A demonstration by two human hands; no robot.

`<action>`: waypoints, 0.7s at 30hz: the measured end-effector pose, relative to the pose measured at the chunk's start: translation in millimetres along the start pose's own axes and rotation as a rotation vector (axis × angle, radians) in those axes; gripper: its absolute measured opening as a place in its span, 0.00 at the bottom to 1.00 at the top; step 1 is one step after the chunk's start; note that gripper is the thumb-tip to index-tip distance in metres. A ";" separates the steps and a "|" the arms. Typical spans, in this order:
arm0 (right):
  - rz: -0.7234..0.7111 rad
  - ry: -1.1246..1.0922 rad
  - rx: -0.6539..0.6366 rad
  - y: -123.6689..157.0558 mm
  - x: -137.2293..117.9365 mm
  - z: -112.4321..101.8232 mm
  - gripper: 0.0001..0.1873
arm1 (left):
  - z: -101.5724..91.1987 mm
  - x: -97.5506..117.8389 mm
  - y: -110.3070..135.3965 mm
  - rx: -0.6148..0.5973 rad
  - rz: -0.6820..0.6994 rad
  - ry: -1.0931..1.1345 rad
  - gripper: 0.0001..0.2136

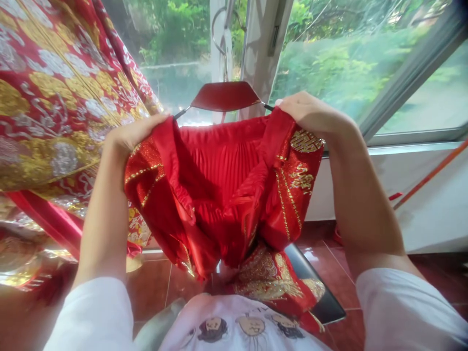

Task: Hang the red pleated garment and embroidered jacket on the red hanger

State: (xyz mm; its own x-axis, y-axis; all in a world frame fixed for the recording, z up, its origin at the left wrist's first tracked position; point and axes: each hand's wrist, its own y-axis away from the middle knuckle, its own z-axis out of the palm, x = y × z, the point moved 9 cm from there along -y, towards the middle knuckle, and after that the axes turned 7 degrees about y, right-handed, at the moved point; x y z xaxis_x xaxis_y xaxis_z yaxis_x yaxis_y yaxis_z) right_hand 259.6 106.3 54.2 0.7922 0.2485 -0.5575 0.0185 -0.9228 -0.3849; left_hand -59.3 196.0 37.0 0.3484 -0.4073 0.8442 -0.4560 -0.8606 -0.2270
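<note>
A red satin garment (219, 151) with a pleated inside and gold embroidery spreads out before me, its wide opening turned towards me. It hangs at a hanger (225, 96) with a red middle piece, dark side arms and a metal hook. My left hand (137, 129) grips the garment's top edge on the left, beside the hanger's left arm. On the opposite side my right hand (310, 113) is closed over the other top corner, near the right arm's end. The fingers of both hands are mostly hidden behind the cloth.
A large red cloth with gold and silver embroidery (66, 97) hangs at the left. Behind the hanger stand a window frame (261, 44) and glass panes. Below lie an embroidered red piece (274, 278) and a flat black object (329, 304), over a red tiled floor (149, 282).
</note>
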 end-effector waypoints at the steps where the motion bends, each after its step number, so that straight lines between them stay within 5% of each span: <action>1: -0.018 0.036 0.033 1.4 -0.9 -1.8 0.22 | -2.1 1.4 2.3 0.025 0.023 -0.013 0.27; 5: -0.066 0.106 0.128 4.8 -3.5 -6.4 0.23 | -3.0 25.4 20.5 0.124 0.242 -0.247 0.27; 10: 0.012 0.120 0.035 -1.5 1.3 -1.7 0.21 | 2.7 32.8 32.8 0.134 0.207 -0.268 0.29; 17: -0.073 0.090 -0.003 -10.0 3.1 3.2 0.20 | -3.4 32.6 21.5 0.079 0.189 -0.317 0.35; 21: -0.137 -0.016 -0.003 -5.8 4.8 4.6 0.21 | -14.1 32.5 19.3 0.170 0.196 -0.312 0.30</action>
State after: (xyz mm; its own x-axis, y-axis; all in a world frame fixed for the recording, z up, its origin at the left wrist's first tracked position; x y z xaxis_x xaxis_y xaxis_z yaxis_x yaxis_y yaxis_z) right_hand 260.5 114.2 50.4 0.7721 0.3767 -0.5118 0.1272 -0.8807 -0.4563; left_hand -68.3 170.5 66.9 0.5124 -0.6193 0.5949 -0.4055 -0.7852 -0.4680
